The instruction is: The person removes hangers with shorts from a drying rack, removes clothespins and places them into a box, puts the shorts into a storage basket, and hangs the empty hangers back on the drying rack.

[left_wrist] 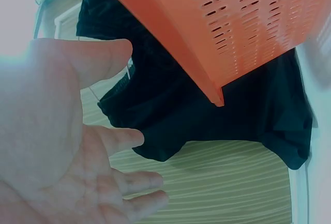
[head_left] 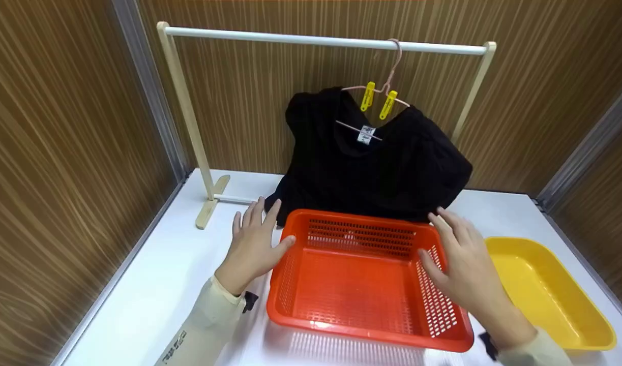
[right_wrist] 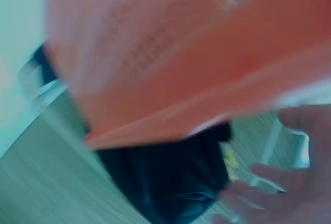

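Note:
An orange-red perforated basket (head_left: 351, 284) stands on the white table with nothing in it. My left hand (head_left: 252, 249) is at its left side, fingers spread; the left wrist view shows the palm (left_wrist: 46, 131) apart from the basket wall (left_wrist: 248, 32). At the right rim is my right hand (head_left: 466, 267), its fingers loosely extended and holding nothing; the right wrist view is blurred. Behind the basket hangs a black shirt (head_left: 372, 178) on a pink hanger (head_left: 396, 63), tilted down to the right. Two yellow clips (head_left: 367, 96) are on the hanger near the neckline.
A wooden garment rack with a white bar (head_left: 290, 37) stands at the back and carries the hanger. On the right is a yellow basin (head_left: 544, 290), partly behind my right arm. Wood-patterned panels (head_left: 229, 101) enclose the table at the back and sides.

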### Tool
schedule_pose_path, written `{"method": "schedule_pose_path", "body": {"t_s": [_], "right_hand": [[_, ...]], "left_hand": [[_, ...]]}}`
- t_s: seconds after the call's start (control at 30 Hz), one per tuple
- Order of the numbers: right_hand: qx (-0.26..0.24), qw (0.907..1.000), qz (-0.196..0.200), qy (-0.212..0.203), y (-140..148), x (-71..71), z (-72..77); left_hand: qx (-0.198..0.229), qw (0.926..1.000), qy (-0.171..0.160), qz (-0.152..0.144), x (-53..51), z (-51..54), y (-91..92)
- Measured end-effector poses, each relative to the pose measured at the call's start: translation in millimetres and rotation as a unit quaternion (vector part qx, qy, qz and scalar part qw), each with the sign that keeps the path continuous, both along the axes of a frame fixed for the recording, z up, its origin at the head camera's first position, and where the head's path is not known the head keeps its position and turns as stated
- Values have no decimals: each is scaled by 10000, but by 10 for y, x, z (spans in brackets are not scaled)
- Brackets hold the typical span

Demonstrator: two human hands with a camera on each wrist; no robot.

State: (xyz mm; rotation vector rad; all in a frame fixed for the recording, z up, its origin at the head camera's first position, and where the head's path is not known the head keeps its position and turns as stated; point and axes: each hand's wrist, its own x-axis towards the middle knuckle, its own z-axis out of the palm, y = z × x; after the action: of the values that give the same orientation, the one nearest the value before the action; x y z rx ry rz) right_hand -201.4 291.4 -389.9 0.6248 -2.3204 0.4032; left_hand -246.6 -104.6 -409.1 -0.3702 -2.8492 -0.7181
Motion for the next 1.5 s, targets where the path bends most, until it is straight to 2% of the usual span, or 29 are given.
{"method": "schedule_pose_path", "body": {"t_s": [0.1,0.2,0.33,0.5,0.6,0.73,0.9,1.17,1.33,1.5], "right_hand": [[184,9966,305,746,13,-203,55],[32,9950,329,941,59,-388,165],[-382,9971,78,653,137,-572,303],[-475,9983,-343,73,166,-733,367],[-575,9965,-543,-266,160,-844,407],[-984,9911,-674,-597,159,-980,482],[-1383,9866,-629,-592,138,-1132,540],[-1573,9835,-733,-516,104,-1311,564],[-1504,9837,-813,-553,96,-1380,541],[-1228,9884,-866,-210,97,-1436,476]], "left_hand": [[11,10000,96,-5,9,-20,-34],[-20,10000,25,3,7,-24,-60],[-30,10000,-88,28,4,-9,-77],[-55,9999,-110,92,-2,26,-100],[-47,9999,-112,108,-8,25,-96],[-96,9996,-252,112,-22,14,-74],[-130,9994,-290,132,-25,5,-57],[-180,9995,-226,111,-26,-5,-60],[-279,9989,-341,132,-39,-21,-58],[-192,9993,-297,121,-44,-25,-52]]}}
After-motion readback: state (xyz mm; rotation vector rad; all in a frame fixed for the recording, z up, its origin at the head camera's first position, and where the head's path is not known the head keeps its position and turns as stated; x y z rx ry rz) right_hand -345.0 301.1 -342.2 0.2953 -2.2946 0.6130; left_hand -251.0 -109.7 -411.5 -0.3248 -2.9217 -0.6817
